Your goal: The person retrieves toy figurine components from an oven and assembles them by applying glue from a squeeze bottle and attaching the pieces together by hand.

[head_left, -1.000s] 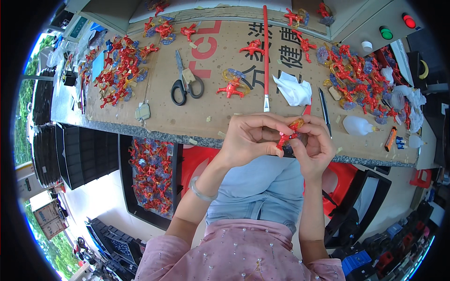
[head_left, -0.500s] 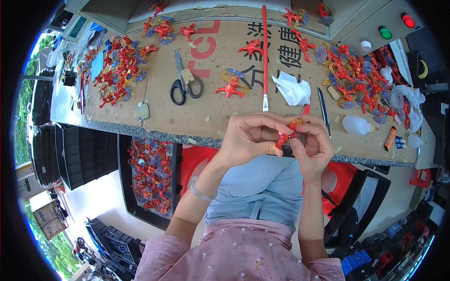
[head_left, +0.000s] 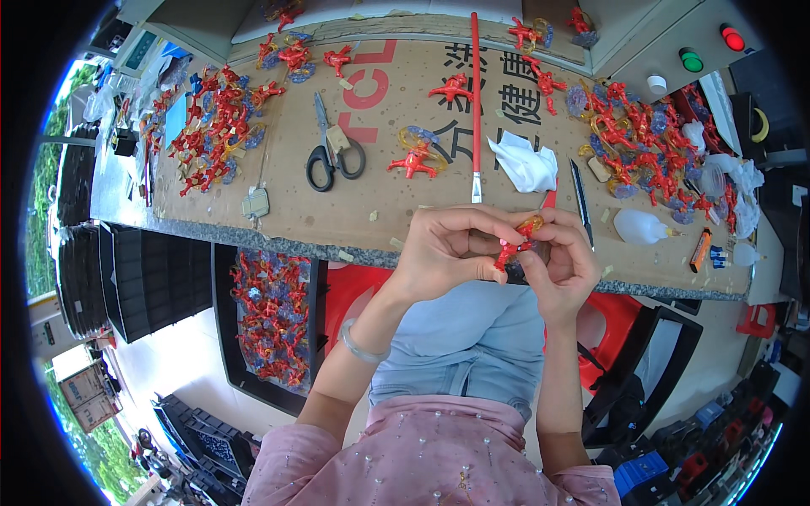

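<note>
Between my two hands, just over the table's front edge, is a small red plastic figure [head_left: 510,251] with a yellow translucent part on top. My left hand [head_left: 443,257] pinches it from the left with thumb and fingers. From the other side my right hand [head_left: 561,261] grips it, thumb against its front. Fingers cover much of the figure. Beyond my hands lie a red-handled paintbrush [head_left: 477,110], a crumpled white tissue [head_left: 525,162] and another red figure [head_left: 413,158] with yellow and purple parts. Black-handled scissors [head_left: 332,152] rest farther left.
Heaps of red figures stand at the left [head_left: 215,126] and right [head_left: 641,143] on the cardboard-covered table [head_left: 287,211]. A white squeeze bottle [head_left: 639,226], an orange tube [head_left: 700,250] and a dark slim tool [head_left: 581,198] lie to the right. Below left, a black crate [head_left: 224,337] holds more figures.
Both hands stay in nearly the same place around the red figure. The whole view has shifted very slightly.
</note>
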Tool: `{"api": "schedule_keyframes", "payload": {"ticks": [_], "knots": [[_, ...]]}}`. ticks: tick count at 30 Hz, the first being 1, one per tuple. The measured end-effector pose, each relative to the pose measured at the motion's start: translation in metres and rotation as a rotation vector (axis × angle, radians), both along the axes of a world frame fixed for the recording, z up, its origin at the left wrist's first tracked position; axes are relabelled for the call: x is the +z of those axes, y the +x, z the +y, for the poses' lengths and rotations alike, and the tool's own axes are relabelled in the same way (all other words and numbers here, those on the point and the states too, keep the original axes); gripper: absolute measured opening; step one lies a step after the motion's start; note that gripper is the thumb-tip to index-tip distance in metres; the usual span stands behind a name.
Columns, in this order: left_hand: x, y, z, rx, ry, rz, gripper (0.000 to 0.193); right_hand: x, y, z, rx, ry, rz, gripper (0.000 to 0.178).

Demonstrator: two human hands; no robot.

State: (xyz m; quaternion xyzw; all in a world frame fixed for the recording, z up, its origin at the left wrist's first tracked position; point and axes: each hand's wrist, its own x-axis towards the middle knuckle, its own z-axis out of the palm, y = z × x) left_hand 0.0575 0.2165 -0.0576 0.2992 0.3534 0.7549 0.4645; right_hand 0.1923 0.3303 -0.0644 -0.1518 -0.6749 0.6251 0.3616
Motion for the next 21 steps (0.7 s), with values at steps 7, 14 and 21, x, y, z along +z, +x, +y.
{"api": "schedule_keyframes", "payload": {"ticks": [7, 14, 21], "knots": [[0.0021, -0.0009, -0.0009, -0.008, -0.007, -0.01, 0.036, -0.0011, -0.0002, 0.0003, 0.001, 0.012, 0.013, 0.025], [0.0013, -0.0003, -0.001, 0.0, -0.015, -0.005, 0.036, -0.0004, -0.0008, 0.0005, -0.001, 0.031, 0.008, 0.025], [0.004, -0.0013, -0.0008, -0.003, -0.026, -0.005, 0.036, 0.0, -0.001, 0.0001, -0.008, 0.014, 0.001, 0.025]]}}
